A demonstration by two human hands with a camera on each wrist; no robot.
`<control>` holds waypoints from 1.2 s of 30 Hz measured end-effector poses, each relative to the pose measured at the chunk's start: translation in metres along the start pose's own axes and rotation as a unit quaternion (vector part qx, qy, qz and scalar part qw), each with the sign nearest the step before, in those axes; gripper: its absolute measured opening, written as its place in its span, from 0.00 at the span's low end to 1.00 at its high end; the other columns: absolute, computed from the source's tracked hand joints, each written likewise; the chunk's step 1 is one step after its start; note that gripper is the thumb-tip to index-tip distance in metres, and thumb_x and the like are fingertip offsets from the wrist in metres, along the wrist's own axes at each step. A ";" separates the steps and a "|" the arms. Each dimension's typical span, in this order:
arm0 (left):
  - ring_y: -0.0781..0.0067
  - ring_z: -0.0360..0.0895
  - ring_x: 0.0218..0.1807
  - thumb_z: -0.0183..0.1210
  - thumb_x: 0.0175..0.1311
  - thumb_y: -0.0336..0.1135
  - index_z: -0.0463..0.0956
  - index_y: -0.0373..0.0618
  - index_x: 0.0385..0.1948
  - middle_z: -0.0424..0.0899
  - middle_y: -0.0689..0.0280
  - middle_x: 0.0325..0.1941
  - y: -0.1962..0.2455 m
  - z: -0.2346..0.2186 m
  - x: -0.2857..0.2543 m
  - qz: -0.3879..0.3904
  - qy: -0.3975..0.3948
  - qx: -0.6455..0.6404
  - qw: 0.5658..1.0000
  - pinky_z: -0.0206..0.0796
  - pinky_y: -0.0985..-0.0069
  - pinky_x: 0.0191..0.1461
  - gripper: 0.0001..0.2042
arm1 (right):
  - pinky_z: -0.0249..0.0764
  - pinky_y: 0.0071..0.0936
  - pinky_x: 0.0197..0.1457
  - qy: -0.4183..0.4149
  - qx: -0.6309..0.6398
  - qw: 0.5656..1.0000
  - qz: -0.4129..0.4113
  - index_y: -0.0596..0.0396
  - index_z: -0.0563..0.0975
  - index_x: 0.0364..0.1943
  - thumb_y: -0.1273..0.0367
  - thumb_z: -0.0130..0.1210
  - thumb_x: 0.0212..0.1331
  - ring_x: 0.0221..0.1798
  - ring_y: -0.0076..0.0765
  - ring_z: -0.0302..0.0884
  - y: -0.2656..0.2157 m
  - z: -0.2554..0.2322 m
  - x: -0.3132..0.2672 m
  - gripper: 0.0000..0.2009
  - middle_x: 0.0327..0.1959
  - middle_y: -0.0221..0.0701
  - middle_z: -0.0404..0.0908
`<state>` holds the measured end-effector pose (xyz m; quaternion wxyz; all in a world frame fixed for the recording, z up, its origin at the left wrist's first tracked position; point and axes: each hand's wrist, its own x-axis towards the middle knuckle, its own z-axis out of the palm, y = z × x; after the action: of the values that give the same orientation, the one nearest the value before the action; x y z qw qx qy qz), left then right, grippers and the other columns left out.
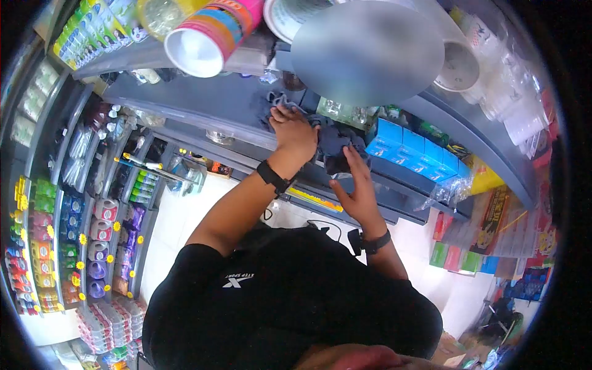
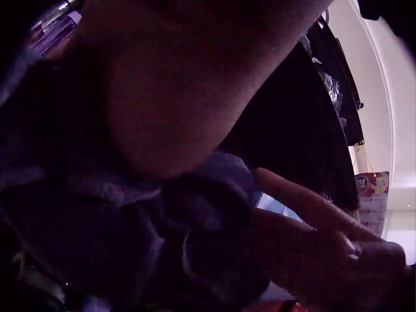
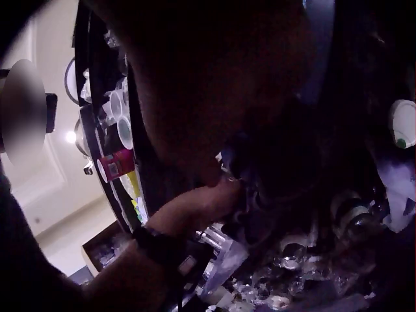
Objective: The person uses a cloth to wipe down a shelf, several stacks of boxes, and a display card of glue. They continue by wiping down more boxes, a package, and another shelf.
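Observation:
A crumpled dark grey cloth (image 1: pixel 334 143) lies bunched on the grey shelf (image 1: pixel 185 102) in the head view. My left hand (image 1: pixel 295 132) grips part of it, fingers bent over the folds, back of the hand upward. To its right, my right hand (image 1: pixel 357 188) touches the cloth with fairly straight fingers, its thumb held apart. In the left wrist view, the cloth's folds (image 2: pixel 195 201) fill the dark lower middle, with the right hand (image 2: pixel 318 240) beside them. The right wrist view is dark; the left hand (image 3: pixel 208 205) reaches to the cloth there.
Blue boxes (image 1: pixel 407 148) stand in a row right of the hands. Above them, a pink-striped paper cup stack (image 1: pixel 213 37) and a white cup stack (image 1: pixel 457 65) overhang the shelf. A yellow-handled squeegee-like tool (image 1: pixel 145 163) and stocked bottle shelves (image 1: pixel 102 228) are at the left.

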<state>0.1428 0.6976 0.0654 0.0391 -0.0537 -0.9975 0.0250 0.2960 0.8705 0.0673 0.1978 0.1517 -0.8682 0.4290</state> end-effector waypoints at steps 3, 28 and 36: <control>0.16 0.67 0.73 0.60 0.74 0.52 0.76 0.43 0.67 0.69 0.34 0.76 -0.014 -0.005 -0.001 0.142 0.060 -0.102 0.983 0.65 0.34 0.71 0.28 | 0.61 0.49 0.81 -0.030 -0.013 0.999 0.016 0.57 0.62 0.80 0.66 0.71 0.62 0.78 0.65 0.66 -0.009 0.000 0.006 0.43 0.76 0.56 0.69; 0.47 0.84 0.54 0.62 0.65 0.28 0.88 0.54 0.54 0.87 0.58 0.55 -0.329 0.023 0.105 0.162 0.211 -0.405 0.875 0.78 0.57 0.56 0.17 | 0.57 0.48 0.84 -0.201 -0.186 0.959 0.072 0.62 0.58 0.81 0.45 0.68 0.60 0.83 0.65 0.59 -0.097 0.235 0.213 0.52 0.78 0.62 0.65; 0.49 0.85 0.53 0.62 0.65 0.29 0.86 0.54 0.56 0.87 0.61 0.55 -0.426 0.040 0.126 0.143 0.226 -0.400 0.877 0.76 0.56 0.55 0.18 | 0.68 0.48 0.79 -0.212 -0.329 0.919 0.054 0.67 0.62 0.78 0.38 0.63 0.59 0.81 0.64 0.63 -0.144 0.332 0.267 0.53 0.79 0.59 0.64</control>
<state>-0.0305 0.2862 0.0584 0.2348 -0.2114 -0.8678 -0.3834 0.0537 0.4943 0.1083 0.0241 0.1181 -0.9889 0.0875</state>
